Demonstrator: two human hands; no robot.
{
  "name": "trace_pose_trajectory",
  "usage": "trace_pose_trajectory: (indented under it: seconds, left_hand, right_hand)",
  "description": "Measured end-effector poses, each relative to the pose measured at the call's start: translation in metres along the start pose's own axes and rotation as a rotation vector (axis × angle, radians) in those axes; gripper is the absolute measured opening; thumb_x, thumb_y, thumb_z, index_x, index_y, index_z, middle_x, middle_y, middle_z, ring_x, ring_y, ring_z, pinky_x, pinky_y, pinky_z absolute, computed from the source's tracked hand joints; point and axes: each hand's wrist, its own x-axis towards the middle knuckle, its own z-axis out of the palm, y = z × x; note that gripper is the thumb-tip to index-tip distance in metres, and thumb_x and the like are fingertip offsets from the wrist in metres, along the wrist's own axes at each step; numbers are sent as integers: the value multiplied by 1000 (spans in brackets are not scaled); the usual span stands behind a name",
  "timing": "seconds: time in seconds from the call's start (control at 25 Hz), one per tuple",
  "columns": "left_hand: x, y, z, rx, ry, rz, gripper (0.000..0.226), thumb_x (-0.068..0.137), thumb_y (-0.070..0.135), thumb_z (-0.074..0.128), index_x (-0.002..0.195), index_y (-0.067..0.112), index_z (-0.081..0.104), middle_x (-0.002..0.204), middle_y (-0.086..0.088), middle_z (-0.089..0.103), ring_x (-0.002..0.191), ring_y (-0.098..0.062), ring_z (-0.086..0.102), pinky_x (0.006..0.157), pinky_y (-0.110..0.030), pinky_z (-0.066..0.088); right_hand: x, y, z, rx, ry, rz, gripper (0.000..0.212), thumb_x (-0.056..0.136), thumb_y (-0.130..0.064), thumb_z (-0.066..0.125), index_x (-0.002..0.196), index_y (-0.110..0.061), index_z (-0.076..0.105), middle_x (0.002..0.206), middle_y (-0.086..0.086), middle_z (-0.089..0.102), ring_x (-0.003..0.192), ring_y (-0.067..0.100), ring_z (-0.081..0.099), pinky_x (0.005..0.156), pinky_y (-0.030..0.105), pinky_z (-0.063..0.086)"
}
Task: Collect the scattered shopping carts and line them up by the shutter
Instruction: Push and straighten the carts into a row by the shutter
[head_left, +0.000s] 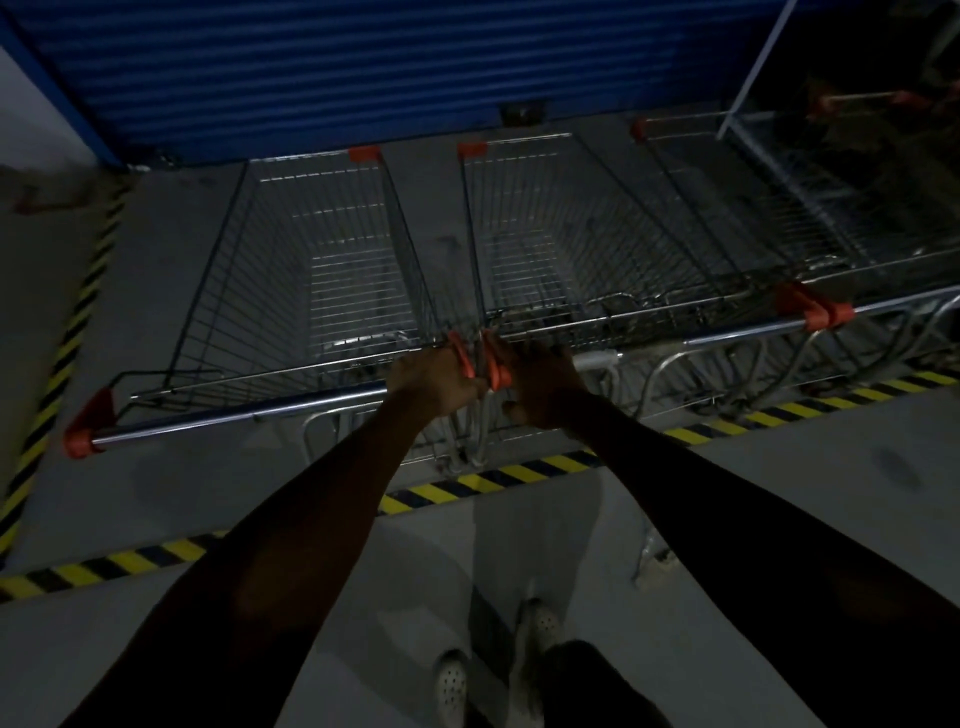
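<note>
The left hand (436, 382) and the right hand (540, 387) are close together, straight out in front of the person. Each hand is on a different cart.

The left hand has its fingers curled round the right end of the left cart's (322, 270) handle, at an orange cap (461, 364). The right hand has its fingers bent over the left end of the middle cart's (545, 244) handle, with the thumb under the bar. It is just beside another orange cap (500, 366). The 2 caps are almost touching, so the 2 hands are nearly side by side.

The 2 carts stand next to each other, with their fronts pointing at the blue shutter (363, 67). Their fronts are near it, but it is too dark to tell if they touch it. A 3rd cart (727, 208) stands just to the right of the middle cart, in the same row. More wire shapes sit farther right, but they are too dark to make out.

A yellow and black stripe (467, 483) runs across the floor (182, 291) under the arms. The person's white shoes (452, 680) are on the near side of the stripe, and the carts are on the far side.
</note>
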Motion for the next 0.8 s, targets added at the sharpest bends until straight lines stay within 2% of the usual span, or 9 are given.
trace_pose_trajectory:
  seconds: [0.16, 0.28, 0.4, 0.56, 0.64, 0.8]
  left_hand:
    - [-2, -10, -1, -7, 26, 19, 70, 78, 77, 46, 132, 34, 54, 134, -4, 58, 118, -28, 58, 97, -38, 47]
    - [-6, -2, 1, 45, 28, 24, 78, 78, 78, 41, 139, 30, 47, 135, -7, 57, 119, -30, 56, 97, -41, 47]
    - [-5, 1, 1, 53, 26, 17, 73, 80, 79, 41, 135, 32, 51, 132, -6, 60, 117, -29, 58, 96, -40, 48]
    - [-7, 2, 2, 92, 59, -19, 81, 73, 87, 33, 130, 33, 56, 127, -5, 63, 114, -28, 59, 96, -41, 48]
    - [-8, 4, 3, 109, 83, -30, 74, 76, 84, 37, 125, 33, 60, 124, -5, 65, 113, -27, 60, 94, -39, 47]
    - [-10, 7, 4, 123, 82, -76, 69, 79, 81, 41, 114, 29, 66, 112, -5, 69, 105, -24, 62, 85, -32, 45]
  right_hand:
    - [6, 1, 6, 31, 32, -18, 102, 77, -38, 66, 155, -20, 5, 147, 9, 45, 133, 35, 40, 106, 53, 28]
    - [7, 3, 7, 64, 69, -63, 100, 74, -35, 67, 155, -16, 12, 152, 5, 40, 135, 33, 40, 107, 50, 30]
    - [5, 6, 8, 63, 126, -79, 97, 73, -32, 67, 154, -14, 16, 147, 6, 46, 132, 31, 42, 105, 48, 29]
    - [2, 9, 9, 77, 128, -120, 97, 76, -30, 65, 155, -14, 12, 148, 5, 45, 133, 29, 39, 110, 52, 22]
    - [2, 11, 8, 92, 107, -112, 99, 77, -30, 66, 156, -16, 8, 150, 3, 42, 134, 28, 36, 110, 52, 19]
    - [-1, 10, 6, 99, 89, -116, 101, 78, -30, 67, 155, -15, 4, 152, 4, 37, 136, 27, 32, 107, 41, 18]
